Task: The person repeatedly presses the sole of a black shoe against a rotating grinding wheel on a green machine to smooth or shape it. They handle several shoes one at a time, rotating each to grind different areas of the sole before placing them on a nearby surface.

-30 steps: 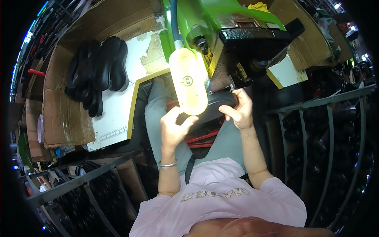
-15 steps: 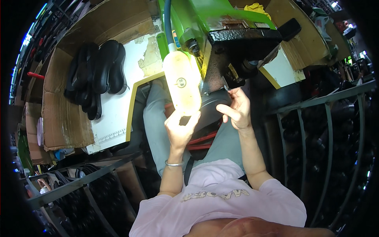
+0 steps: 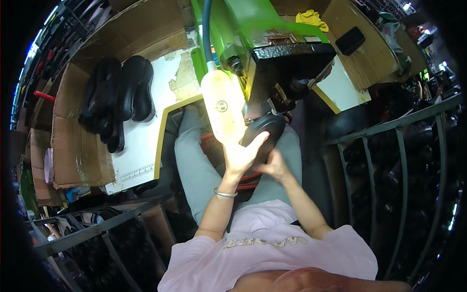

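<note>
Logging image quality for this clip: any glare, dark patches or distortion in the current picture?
Head view: the lamp glares nearly white, and the left hand is overlit beside it; head view: behind the right-side metal rack, items sink into shadow; head view: straight edges bow and corners go black toward the rim.

The lamp glares nearly white, while the dark, fisheye-bent edges seem slightly blurred.
</note>
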`<state>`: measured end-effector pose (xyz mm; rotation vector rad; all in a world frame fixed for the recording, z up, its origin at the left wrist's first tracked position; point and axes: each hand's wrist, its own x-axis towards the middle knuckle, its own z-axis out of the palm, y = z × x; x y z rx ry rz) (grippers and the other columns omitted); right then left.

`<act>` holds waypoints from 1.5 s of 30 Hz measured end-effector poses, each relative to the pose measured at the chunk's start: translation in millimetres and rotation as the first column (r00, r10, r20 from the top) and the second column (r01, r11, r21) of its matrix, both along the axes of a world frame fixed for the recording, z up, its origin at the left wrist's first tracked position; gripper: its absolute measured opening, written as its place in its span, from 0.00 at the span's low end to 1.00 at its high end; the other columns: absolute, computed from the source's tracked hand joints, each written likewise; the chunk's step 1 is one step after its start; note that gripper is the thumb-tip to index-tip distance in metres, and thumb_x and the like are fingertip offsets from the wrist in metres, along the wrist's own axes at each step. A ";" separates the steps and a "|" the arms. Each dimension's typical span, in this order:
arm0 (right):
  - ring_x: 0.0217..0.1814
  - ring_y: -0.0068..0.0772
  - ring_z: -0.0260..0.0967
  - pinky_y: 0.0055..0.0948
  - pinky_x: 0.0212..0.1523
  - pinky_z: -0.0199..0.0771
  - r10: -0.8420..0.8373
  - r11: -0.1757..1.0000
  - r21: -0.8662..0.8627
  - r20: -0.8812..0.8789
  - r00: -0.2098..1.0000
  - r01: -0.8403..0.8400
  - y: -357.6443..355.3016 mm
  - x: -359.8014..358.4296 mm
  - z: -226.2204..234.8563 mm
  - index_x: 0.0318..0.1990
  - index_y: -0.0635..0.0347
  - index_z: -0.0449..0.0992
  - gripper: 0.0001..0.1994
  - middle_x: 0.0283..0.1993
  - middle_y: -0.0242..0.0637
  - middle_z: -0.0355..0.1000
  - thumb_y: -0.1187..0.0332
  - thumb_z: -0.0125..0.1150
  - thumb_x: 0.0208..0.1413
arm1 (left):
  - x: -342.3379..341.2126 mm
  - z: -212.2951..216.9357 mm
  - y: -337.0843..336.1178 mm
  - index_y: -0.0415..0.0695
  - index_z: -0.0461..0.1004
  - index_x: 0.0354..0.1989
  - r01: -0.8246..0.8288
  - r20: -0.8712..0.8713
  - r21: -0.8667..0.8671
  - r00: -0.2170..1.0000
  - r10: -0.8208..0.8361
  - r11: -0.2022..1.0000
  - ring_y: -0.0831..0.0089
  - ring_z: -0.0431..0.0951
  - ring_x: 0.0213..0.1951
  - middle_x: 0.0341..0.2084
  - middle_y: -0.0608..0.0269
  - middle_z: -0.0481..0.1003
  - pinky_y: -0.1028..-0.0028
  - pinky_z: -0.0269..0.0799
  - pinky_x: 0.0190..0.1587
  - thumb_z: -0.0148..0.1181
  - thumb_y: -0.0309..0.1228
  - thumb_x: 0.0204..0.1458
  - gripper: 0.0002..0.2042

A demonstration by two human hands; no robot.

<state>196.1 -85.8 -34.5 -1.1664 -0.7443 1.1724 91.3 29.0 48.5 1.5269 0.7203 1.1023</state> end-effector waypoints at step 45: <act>0.43 0.26 0.72 0.19 0.37 0.74 -0.481 0.855 0.344 0.248 0.841 0.388 9.7 168.7 150.6 0.55 0.65 0.66 0.31 0.46 0.36 0.71 0.83 0.70 0.39 | 7.1 13.9 -0.5 0.37 0.78 0.28 -0.212 -0.019 0.278 0.974 0.227 0.937 0.81 0.74 0.22 0.20 0.65 0.78 0.79 0.70 0.27 0.75 0.28 0.42 0.11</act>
